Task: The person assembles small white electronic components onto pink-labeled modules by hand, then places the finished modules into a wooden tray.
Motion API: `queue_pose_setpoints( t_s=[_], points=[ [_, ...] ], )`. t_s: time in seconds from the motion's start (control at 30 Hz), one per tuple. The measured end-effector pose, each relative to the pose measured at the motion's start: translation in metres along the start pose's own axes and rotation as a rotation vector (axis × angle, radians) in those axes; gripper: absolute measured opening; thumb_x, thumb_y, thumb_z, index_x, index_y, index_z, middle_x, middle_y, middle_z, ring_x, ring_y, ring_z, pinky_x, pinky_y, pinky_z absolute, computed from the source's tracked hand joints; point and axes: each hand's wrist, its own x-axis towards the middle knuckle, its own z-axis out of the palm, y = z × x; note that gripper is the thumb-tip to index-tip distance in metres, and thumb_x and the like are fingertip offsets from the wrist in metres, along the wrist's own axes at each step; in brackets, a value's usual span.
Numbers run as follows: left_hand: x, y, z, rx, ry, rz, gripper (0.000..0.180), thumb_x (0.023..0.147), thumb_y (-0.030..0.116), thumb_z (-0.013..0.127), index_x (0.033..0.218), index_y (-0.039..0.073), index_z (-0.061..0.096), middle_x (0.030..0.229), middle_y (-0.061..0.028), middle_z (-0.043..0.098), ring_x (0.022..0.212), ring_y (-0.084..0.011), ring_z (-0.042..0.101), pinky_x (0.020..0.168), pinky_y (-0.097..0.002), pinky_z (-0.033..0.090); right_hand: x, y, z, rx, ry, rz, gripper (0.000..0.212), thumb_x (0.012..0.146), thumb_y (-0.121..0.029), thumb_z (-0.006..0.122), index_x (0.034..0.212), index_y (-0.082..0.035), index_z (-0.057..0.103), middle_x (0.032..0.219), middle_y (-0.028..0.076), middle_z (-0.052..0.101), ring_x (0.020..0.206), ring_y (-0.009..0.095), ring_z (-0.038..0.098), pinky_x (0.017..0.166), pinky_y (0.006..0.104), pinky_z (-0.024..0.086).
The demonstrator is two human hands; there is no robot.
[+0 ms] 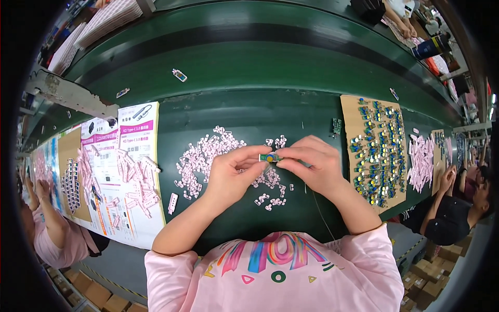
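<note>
Between both hands, in front of my chest, is a small green circuit board (270, 157) with a round blue and yellow component. My left hand (231, 171) pinches its left end between thumb and fingertips. At its other end, my right hand (316, 162) closes thumb and forefinger on it. The fingertips hide part of the board. A spread of small pink plastic pieces (195, 161) lies beside and beyond my left hand, and a smaller cluster sits under the hands. One long pink casing (172, 203) rests left of my left forearm.
Printed sheets (138, 112) at left carry long pink casings (143, 190). To the right, a cardboard sheet (349, 122) bears many circuit boards. One loose green board (337, 126) lies near it. A green conveyor belt (249, 67) runs beyond. Co-workers sit at both sides; a metal post (73, 96) stands far left.
</note>
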Motion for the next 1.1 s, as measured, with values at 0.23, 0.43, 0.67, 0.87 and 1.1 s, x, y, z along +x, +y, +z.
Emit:
queue_pose_setpoints(
  t_s=[0.23,0.43,0.67,0.87,1.1],
  points=[
    [0.001,-0.005,-0.001,-0.148,0.049,-0.067,0.030,0.087,-0.007,0.064,0.116,0.000,0.070,0.094,-0.0084,0.073,0.080,-0.0103,0.069,0.072,-0.0176,0.054,0.003,0.008,0.006,-0.273,0.069,-0.204,0.018,0.077,-0.001,0.077,0.094,-0.006,0.077,0.087,0.004,0.069,0.063,0.013,0.056,0.057,0.0238,0.044],
    [0.004,-0.007,-0.003,-0.033,0.034,-0.040,0.024,0.089,-0.003,0.061,0.110,0.001,0.071,0.085,-0.0065,0.071,0.082,-0.0109,0.070,0.064,-0.0170,0.049,-0.001,0.010,0.017,0.312,-0.028,0.308,0.020,0.079,0.001,0.073,0.097,-0.006,0.076,0.093,0.003,0.069,0.070,0.013,0.058,0.060,0.0244,0.047],
    [0.029,-0.001,-0.003,0.175,-0.009,0.257,0.018,0.088,0.003,0.064,0.103,0.004,0.073,0.077,-0.0019,0.069,0.065,-0.0093,0.061,0.059,-0.0203,0.047,0.009,0.009,0.023,0.357,0.040,0.354,0.026,0.082,0.004,0.071,0.106,-0.005,0.073,0.096,0.005,0.070,0.079,0.011,0.061,0.070,0.0231,0.050],
    [0.110,0.009,-0.056,0.402,0.348,0.235,0.018,0.087,0.012,0.069,0.104,0.006,0.073,0.074,0.0012,0.066,0.062,-0.0092,0.054,0.059,-0.0235,0.045,0.014,0.013,0.009,-0.047,0.062,0.118,0.027,0.082,0.000,0.070,0.108,-0.008,0.072,0.099,0.004,0.070,0.082,0.015,0.064,0.074,0.0254,0.051],
    [0.166,-0.016,-0.172,1.142,0.819,0.177,0.023,0.085,0.019,0.071,0.105,0.008,0.072,0.079,-0.0033,0.068,0.070,-0.0151,0.063,0.066,-0.0265,0.050,0.012,0.012,0.034,-0.536,-0.156,-0.257,0.021,0.082,-0.012,0.068,0.103,-0.012,0.073,0.102,-0.001,0.069,0.094,0.019,0.063,0.085,0.0302,0.049]
  ],
)
